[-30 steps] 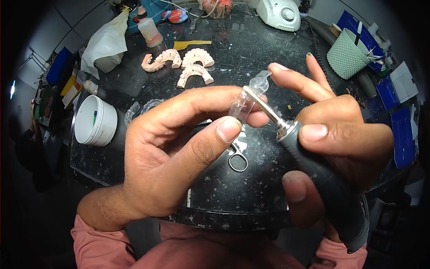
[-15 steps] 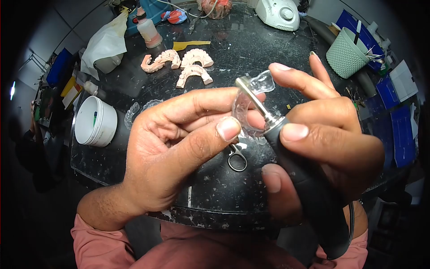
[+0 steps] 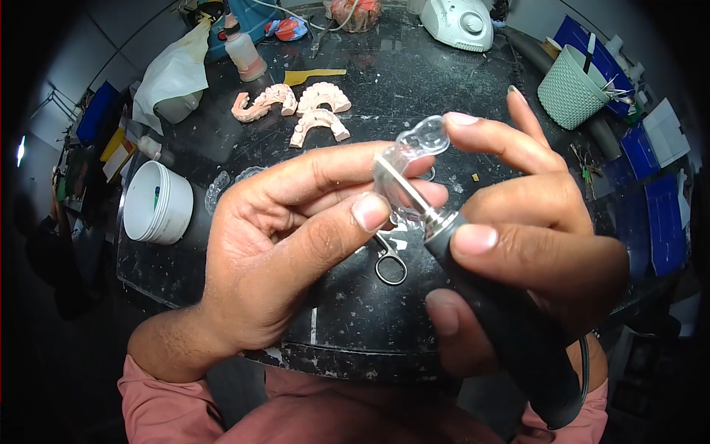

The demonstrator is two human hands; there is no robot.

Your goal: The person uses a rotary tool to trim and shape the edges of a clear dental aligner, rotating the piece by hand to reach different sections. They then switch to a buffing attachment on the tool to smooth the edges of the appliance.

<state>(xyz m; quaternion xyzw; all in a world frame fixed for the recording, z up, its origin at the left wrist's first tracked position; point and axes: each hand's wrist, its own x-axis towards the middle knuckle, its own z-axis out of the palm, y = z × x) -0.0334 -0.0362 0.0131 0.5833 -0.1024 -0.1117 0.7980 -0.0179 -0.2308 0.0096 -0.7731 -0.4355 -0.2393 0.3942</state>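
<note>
My left hand (image 3: 296, 229) pinches a clear dental aligner (image 3: 425, 140) between thumb and fingers, over the middle of the bench. Wrapped round the black body of a rotary handpiece (image 3: 510, 318) is my right hand (image 3: 540, 214), its index fingertip at the aligner's upper end. The handpiece's slim metal bur points up and left, its tip overlapping the aligner's edge near my left fingertips. Below the hands lies a pair of scissors (image 3: 390, 268), one finger ring showing and the rest partly hidden. More clear aligner pieces (image 3: 216, 191) lie on the bench behind my left hand.
Several pinkish dental models (image 3: 322, 127) sit on the black bench (image 3: 414, 81) beyond my hands. A white tub (image 3: 159, 201) stands at left, a bottle (image 3: 244, 53) behind. At right are a green basket (image 3: 571, 87) of tools and keys (image 3: 588, 169); a white control box (image 3: 458, 24) stands far back.
The aligner has turned slightly in my left fingers. My right hand and the handpiece have shifted a little left and down, the bur tip moving lower along the aligner's edge.
</note>
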